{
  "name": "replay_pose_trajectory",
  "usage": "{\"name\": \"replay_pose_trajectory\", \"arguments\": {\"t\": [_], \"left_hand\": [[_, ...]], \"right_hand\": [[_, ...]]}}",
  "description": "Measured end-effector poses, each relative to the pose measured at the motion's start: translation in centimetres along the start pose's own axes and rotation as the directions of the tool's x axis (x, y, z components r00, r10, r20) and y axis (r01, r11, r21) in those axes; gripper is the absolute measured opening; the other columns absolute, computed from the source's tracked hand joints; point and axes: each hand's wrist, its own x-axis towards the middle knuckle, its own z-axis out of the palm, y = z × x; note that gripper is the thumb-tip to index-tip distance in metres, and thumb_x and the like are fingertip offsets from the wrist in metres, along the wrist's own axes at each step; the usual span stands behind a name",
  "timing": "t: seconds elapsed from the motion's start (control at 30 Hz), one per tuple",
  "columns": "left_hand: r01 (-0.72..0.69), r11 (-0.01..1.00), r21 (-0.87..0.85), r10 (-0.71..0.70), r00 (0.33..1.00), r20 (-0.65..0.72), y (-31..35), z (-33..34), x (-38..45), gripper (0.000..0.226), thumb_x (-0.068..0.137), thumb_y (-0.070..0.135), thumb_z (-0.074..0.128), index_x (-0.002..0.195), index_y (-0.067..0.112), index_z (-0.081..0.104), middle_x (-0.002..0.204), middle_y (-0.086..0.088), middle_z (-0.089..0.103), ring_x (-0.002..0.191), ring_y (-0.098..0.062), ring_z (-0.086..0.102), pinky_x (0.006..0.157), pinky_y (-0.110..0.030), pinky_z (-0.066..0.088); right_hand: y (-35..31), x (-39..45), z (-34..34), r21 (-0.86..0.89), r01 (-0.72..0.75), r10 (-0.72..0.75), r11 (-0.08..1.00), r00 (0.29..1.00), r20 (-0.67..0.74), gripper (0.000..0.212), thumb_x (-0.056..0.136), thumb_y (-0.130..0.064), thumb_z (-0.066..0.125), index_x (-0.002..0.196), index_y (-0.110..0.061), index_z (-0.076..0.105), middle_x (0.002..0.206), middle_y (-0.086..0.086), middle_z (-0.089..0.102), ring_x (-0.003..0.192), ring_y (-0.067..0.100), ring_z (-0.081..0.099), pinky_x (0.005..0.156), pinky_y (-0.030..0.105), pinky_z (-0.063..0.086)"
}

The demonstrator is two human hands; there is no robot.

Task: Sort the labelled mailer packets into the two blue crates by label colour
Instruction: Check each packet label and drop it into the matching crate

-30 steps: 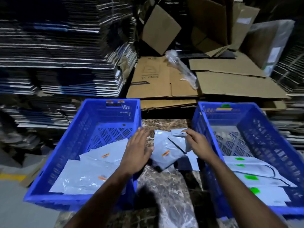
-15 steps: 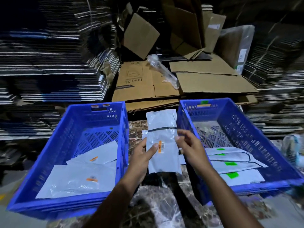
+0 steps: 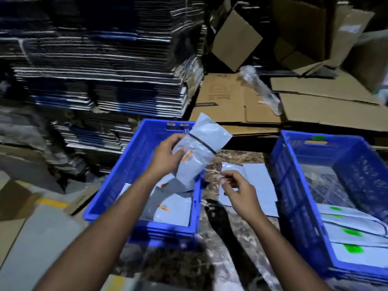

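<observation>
Packet (image 3: 197, 152), orange-labelled, hangs over the left crate (image 3: 109, 192), pinched by the left hand (image 3: 168, 156); right hand (image 3: 239, 192) hovers, fingers loosely curled. Film looks light, limp and slippery: grip an edge.

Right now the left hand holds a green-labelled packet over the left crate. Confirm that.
Not quite: the label is orange, not green. The head view shows the left hand holding an orange-labelled packet over the left crate, as you said.

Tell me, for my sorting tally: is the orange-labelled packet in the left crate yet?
Not yet. The left hand holds the packet in the air above the left crate.
</observation>
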Motion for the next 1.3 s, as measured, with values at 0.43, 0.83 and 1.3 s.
{"name": "replay_pose_trajectory", "arguments": {"t": [0.43, 0.83, 1.3], "left_hand": [[0.126, 0.771, 0.624, -0.382, 0.875, 0.296, -14.5, -4.1, 8.3, 0.033, 0.096, 0.006, 0.05, 0.126, 0.013, 0.063, 0.119, -0.011, 0.067, 0.111, -0.028, 0.063, 0.086, -0.029, 0.046], [0.065, 0.768, 0.637, -0.439, 0.778, 0.45, -16.0, -0.8, 7.0, 0.052, 0.103, 0.035, 0.049, 0.151, 0.02, 0.037, 0.149, -0.01, 0.047, 0.133, -0.03, 0.049, 0.108, -0.04, 0.041], [0.002, 0.769, 0.639, -0.206, 0.947, 0.245, -5.8, 11.3, -4.2, 0.076, 0.101, 0.05, 0.039, 0.159, 0.016, 0.003, 0.165, -0.006, -0.017, 0.153, -0.024, -0.008, 0.122, -0.044, 0.013]], "right_hand": [[2.8, -2.5, 8.7, -0.367, 0.077, -0.002, 0.927, 0.98, 0.201, 0.064, 0.096, -0.04, 0.06, 0.152, -0.028, 0.034, 0.147, -0.003, 0.04, 0.133, 0.016, 0.042, 0.106, 0.026, 0.037], [3.5, -1.2, 4.5, -0.313, 0.035, 0.001, 0.949, 0.994, 0.113, 0.048, 0.099, -0.044, 0.051, 0.145, -0.032, 0.043, 0.13, -0.009, 0.041, 0.11, 0.003, 0.054, 0.089, 0.022, 0.048], [13.1, 4.7, 2.2, -0.895, 0.225, 0.361, 0.385, 0.856, 0.371, 0.054, 0.095, -0.046, 0.052, 0.143, -0.051, 0.029, 0.131, 0.01, 0.034, 0.109, 0.038, 0.045, 0.084, 0.041, 0.046]]}}
